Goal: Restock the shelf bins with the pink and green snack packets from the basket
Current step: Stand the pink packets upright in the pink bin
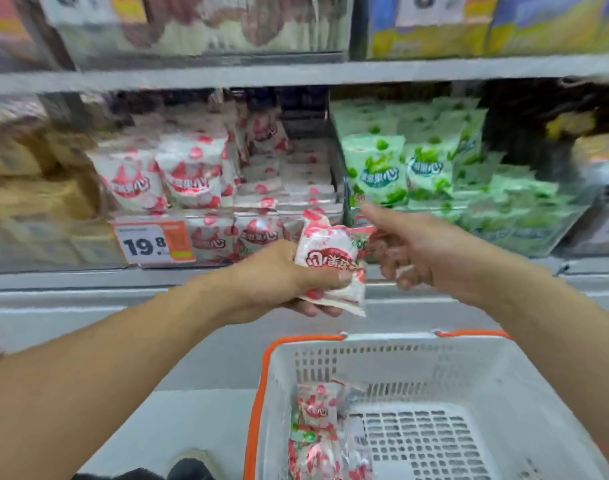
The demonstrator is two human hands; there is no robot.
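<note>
You are looking down at your own two bare arms, reaching toward a shop shelf. Your left hand (289, 282) grips a pink snack packet (331, 265), thumb pressed across its lower front and fingers curled beneath, holding it just in front of the pink bin (227, 202). Your right hand (410, 247) reaches forward beside the packet, index finger stretched toward the divide between the two bins; its other fingers are curled under and motion-blurred, so whether they hold anything cannot be told.

On the shelf, the pink bin holds many pink packets, some standing at the left and others stacked flat at the right, with a price tag (154, 242) reading 19.8 on its front. To its right, the green bin (469, 188) is well filled with green packets.

Below, near your feet, a white basket (504, 358) with an orange rim holds a small cluster of packets (320, 434) along its left side (mostly pink, with a trace of green showing). Much of its slotted floor is bare.

The restocking looks well advanced: both bins are fairly full, the basket is largely unloaded, and the held packet and that remaining cluster are yet to be shelved.
</note>
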